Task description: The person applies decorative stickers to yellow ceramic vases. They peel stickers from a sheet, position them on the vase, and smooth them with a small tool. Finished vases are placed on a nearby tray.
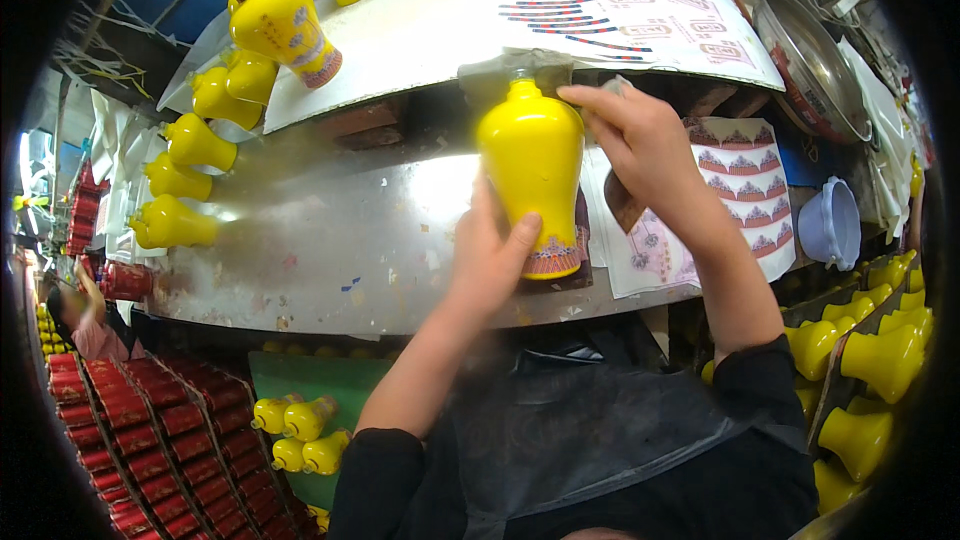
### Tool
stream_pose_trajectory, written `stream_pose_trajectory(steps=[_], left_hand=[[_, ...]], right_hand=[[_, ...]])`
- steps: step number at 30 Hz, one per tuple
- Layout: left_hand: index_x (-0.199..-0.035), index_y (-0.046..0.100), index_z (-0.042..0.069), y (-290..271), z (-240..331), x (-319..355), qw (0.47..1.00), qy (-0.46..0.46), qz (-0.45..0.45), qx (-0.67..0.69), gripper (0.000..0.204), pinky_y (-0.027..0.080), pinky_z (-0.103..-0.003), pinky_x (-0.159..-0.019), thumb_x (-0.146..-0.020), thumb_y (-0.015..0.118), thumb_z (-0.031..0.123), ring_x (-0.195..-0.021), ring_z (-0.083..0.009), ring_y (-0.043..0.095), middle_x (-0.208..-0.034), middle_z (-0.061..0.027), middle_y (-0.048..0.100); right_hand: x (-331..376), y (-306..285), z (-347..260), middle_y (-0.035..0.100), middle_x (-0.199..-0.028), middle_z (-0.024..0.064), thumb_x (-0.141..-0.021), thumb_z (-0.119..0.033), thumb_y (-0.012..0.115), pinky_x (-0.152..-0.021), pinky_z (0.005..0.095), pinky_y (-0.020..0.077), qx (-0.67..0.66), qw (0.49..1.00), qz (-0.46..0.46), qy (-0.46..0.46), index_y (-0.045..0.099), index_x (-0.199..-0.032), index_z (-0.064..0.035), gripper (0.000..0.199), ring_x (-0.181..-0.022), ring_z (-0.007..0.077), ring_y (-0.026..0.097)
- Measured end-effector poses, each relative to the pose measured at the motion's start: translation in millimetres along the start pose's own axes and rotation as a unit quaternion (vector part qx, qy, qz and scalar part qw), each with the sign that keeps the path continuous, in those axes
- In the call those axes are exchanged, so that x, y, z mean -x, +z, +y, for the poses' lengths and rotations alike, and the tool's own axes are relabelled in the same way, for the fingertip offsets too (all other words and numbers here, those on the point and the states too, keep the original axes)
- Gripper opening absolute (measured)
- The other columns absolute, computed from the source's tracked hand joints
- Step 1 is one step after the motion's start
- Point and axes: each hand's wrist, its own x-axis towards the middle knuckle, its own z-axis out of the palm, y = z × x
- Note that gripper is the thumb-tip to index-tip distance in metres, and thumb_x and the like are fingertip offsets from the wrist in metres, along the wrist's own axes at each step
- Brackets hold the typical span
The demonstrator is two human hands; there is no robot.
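Observation:
A glossy yellow bottle (530, 155) with a clear glass neck stands tilted in front of me above the metal table, a patterned decal band (553, 258) round its base. My left hand (492, 250) grips its lower part, thumb across the front and fingers behind. Beside the bottle's right shoulder is my right hand (635, 135), closed, its index finger and thumb drawn together by the neck. What they pinch is too small to make out. A brown flat piece (625, 205) shows below this hand; whether it is held, I cannot tell. Behind the neck lies a greyish cloth (530, 65).
Printed decal sheets lie on the raised white board (420, 35) and right of the bottle (745, 180). Several yellow bottles (200, 140) stand left; one decorated bottle (285, 25) is on the board. A metal basin (815, 60), blue-white bowl (830, 225) and racked bottles (880, 355) are right; red boxes (160, 420) lower left.

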Motion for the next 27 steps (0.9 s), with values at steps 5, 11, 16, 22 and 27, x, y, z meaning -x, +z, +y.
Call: stream_pose_trajectory(steps=[5, 11, 16, 22, 27], left_hand=[[-0.157, 0.025, -0.007, -1, 0, -3, 1.000, 0.016, -0.009, 0.001, 0.079, 0.046, -0.045, -0.108, -0.097, 0.063, 0.028, -0.126, -0.0405, 0.062, -0.135, -0.0279, 0.063], [-0.157, 0.025, -0.007, -1, -3, -6, 0.999, 0.047, -0.009, -0.011, 0.077, 0.046, -0.045, -0.109, -0.096, 0.061, 0.022, -0.127, -0.0404, 0.062, -0.137, -0.0283, 0.062], [-0.162, 0.019, -0.001, -1, -18, 0, 0.986, -0.037, -0.054, 0.151, 0.072, 0.040, -0.039, -0.115, -0.102, 0.054, 0.018, -0.139, -0.0298, 0.050, -0.152, -0.0220, 0.048], [-0.161, 0.029, 0.003, -12, -32, 23, 0.999, 0.010, -0.018, 0.032, 0.064, 0.039, -0.038, -0.113, -0.105, 0.055, 0.024, -0.132, -0.0247, 0.050, -0.144, -0.0172, 0.049], [-0.156, 0.037, -0.001, 1, -32, 37, 0.995, 0.000, 0.012, 0.100, 0.069, 0.031, -0.044, -0.121, -0.096, 0.065, 0.020, -0.143, -0.0302, 0.043, -0.152, -0.0196, 0.045]], right_hand=[[-38, 6, 6, 0.066, -0.088, 0.0117, -0.099, -0.014, 0.060, -0.071, 0.0394, 0.0524, 0.116, 0.988, -0.076, -0.073, 0.069, -0.132, -0.0211, 0.035, -0.075, 0.0290, 0.065], [-39, 8, 9, 0.067, -0.091, 0.0108, -0.096, -0.012, 0.062, -0.073, 0.0387, 0.0553, 0.178, 0.974, -0.116, -0.076, 0.067, -0.135, -0.0269, 0.042, -0.082, 0.0296, 0.070], [-9, 9, 19, 0.067, -0.094, 0.0127, -0.100, -0.008, 0.058, -0.075, 0.0323, 0.0544, 0.063, 0.997, -0.053, -0.005, 0.068, -0.134, -0.0138, 0.036, -0.080, 0.0221, 0.067], [72, 8, -4, 0.063, -0.136, 0.0127, -0.097, -0.029, 0.065, -0.076, 0.0268, 0.0513, -0.211, 0.927, -0.160, 0.265, 0.050, -0.154, -0.0086, 0.063, -0.082, 0.0108, 0.058], [98, 12, -26, 0.060, -0.140, 0.0147, -0.098, -0.028, 0.068, -0.075, 0.0198, 0.0509, -0.347, 0.862, -0.199, 0.313, 0.038, -0.160, -0.0049, 0.073, -0.080, 0.0084, 0.060]])
